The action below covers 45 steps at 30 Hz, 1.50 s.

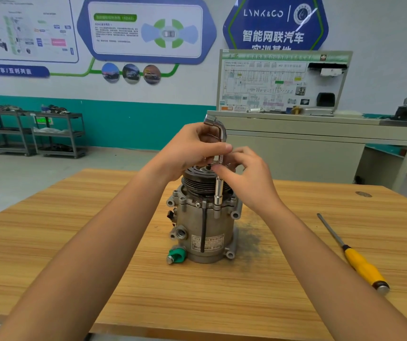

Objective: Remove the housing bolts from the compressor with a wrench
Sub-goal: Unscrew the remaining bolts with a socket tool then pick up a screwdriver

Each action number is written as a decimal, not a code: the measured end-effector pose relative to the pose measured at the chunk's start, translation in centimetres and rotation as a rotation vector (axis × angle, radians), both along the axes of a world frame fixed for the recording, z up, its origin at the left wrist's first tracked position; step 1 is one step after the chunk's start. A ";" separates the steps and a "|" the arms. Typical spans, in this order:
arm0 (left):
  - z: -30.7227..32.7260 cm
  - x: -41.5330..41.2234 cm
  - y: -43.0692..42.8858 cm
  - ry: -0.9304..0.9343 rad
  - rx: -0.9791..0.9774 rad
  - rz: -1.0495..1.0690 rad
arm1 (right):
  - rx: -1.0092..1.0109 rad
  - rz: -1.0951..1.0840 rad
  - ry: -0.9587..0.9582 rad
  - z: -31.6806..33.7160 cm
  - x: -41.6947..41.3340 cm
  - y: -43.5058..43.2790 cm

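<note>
Wooden worktop [74, 242] carries the upright compressor [204, 232] near its middle, where left hand [190, 151] and right hand [249, 173] pinch the L-shaped socket wrench [219, 188] between their fingers [224, 146]; tilted, its socket may slip and round the bolt it hides.

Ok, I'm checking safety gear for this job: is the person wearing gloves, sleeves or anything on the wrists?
No. The left hand and right hand are both bare, without gloves. The left forearm and right forearm are uncovered to the frame's edge, no sleeve in view. No watch, bracelet or ring shows.
</note>
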<state>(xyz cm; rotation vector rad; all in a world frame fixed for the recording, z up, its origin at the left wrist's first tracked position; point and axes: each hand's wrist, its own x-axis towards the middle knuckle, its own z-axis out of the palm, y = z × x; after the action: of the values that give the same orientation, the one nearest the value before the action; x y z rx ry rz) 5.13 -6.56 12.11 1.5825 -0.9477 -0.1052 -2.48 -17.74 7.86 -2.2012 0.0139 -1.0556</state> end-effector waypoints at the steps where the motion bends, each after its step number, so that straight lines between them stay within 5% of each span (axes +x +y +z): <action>1: 0.0 0.1 0.2 0.055 0.008 -0.073 | 0.002 0.034 0.001 0.1 0.0 0.0; 4: 0.0 0.2 0.9 0.151 -0.004 -0.275 | 0.008 0.137 0.073 0.2 -0.1 0.0; 9: 0.3 -0.1 0.4 -0.103 0.050 -0.035 | 0.001 -0.027 0.053 -0.2 0.2 -0.2; 16: -0.2 0.5 1.0 0.135 0.027 -0.296 | -0.002 0.083 0.119 -0.3 0.0 -0.4; 23: -0.3 0.3 0.4 -0.065 0.012 -0.031 | 0.069 -0.026 0.056 -0.6 -0.3 -0.4; 29: -0.8 0.6 1.3 0.052 -0.034 -0.272 | 0.020 0.069 0.147 -0.1 -0.3 -0.5; 36: -0.6 0.3 0.4 -0.065 -0.064 -0.048 | 0.111 0.004 0.074 0.0 -0.1 -0.2; 41: -0.7 0.5 1.1 -0.055 0.039 -0.196 | 0.136 0.135 0.128 0.2 0.0 -0.3; 45: -0.9 0.3 0.9 -0.060 -0.038 -0.106 | 0.089 0.097 0.144 -0.3 -0.1 -0.5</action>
<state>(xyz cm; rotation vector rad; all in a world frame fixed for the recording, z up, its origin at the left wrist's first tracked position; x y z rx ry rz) 5.45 -5.69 11.19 1.5074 -1.0745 -0.1129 -2.54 -18.22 7.61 -2.1702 0.0177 -0.8270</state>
